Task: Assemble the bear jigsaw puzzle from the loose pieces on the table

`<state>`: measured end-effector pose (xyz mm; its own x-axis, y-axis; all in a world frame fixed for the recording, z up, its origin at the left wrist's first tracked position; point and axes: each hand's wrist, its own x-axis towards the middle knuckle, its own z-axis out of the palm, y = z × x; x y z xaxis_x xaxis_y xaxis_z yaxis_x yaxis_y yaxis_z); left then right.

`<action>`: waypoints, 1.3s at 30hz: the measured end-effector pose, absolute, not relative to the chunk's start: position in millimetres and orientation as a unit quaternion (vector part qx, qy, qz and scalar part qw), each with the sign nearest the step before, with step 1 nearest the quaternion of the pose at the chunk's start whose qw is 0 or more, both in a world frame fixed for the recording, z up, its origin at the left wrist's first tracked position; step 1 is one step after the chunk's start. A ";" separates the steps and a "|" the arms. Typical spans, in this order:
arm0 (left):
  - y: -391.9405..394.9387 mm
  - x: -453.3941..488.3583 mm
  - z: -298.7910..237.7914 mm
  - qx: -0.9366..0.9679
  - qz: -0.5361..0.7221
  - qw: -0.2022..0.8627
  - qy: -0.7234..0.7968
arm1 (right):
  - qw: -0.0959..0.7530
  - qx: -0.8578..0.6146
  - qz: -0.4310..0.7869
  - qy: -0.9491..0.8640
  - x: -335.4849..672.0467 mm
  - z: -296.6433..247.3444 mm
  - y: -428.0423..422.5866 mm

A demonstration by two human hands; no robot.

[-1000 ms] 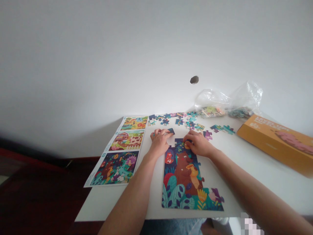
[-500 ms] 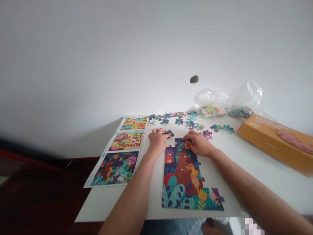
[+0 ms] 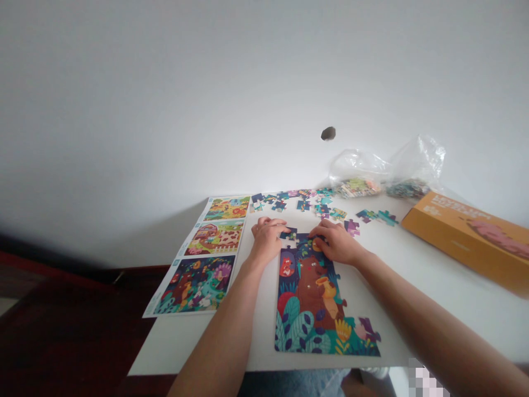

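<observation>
A partly joined jigsaw puzzle (image 3: 311,298) with a brown bear lies flat on the white table in front of me. My left hand (image 3: 266,236) has its fingers closed on a dark blue puzzle piece (image 3: 290,234), just above the puzzle's upper left corner, close to its top edge. There is a gap between this piece and the fox section below it. My right hand (image 3: 334,240) rests on the upper right part of the puzzle, fingers bent over its edge pieces and partly covering them.
Left lies a picture sheet (image 3: 210,253) with three printed scenes. Loose puzzle pieces (image 3: 303,205) are scattered at the back, more (image 3: 378,216) toward the right. Clear bags of pieces (image 3: 357,186) stand against the wall, beside an orange box (image 3: 467,240).
The dark blue piece in my left hand has turned straighter and moved slightly down and right toward the puzzle's top edge. My right hand stays nearly in place.
</observation>
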<state>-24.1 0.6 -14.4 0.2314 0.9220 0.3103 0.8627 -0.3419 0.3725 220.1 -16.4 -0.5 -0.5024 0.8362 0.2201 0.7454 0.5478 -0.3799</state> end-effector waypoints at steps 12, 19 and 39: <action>2.3 -24.4 -14.9 0.776 0.252 0.077 0.574 | 0.182 -0.463 0.113 -0.860 219.7 1.4 -17.8; -3.9 -20.8 -10.1 0.789 0.232 0.070 0.565 | 0.189 -0.466 0.112 -0.857 219.1 0.3 -17.8; 6.6 -30.0 -25.1 0.713 0.271 0.016 0.646 | 0.169 -0.604 0.001 -0.779 226.5 -8.7 -2.8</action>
